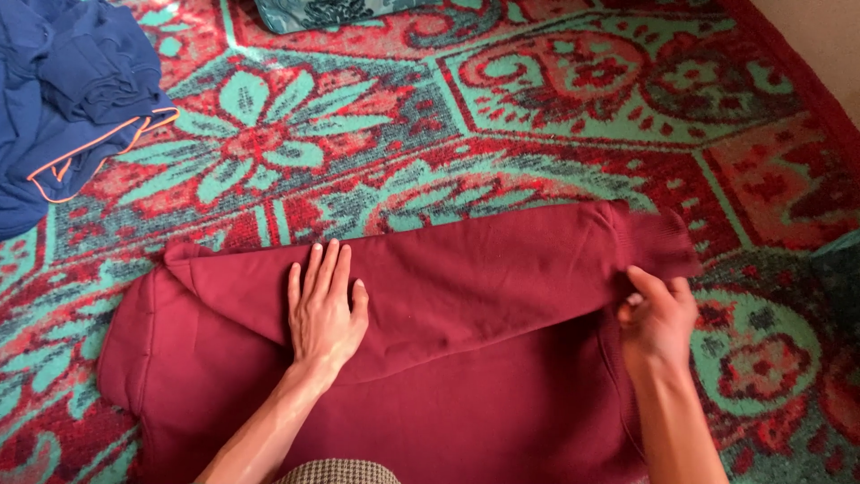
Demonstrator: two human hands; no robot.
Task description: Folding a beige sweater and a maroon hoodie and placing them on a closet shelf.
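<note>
Checked brown-beige fabric patch [339,471] at bottom edge, nearest cam, btwn the 2 forearms. Left hand [324,309] flat on dark red fleece sweatshirt [466,358], fingers spread narrow, palm down, pressing the folded sleeve. Right hand [657,318] pinches the ribbed cuff end [658,237] w/ thumb + fingers closed on it. Sweatshirt lies under both hands on red-and-teal patterned woven carpet [555,116]. Crumpled blue garment w/ orange piping [63,99] well beyond left fingertips, far left. Teal patterned cloth [322,12] at top edge.
</note>
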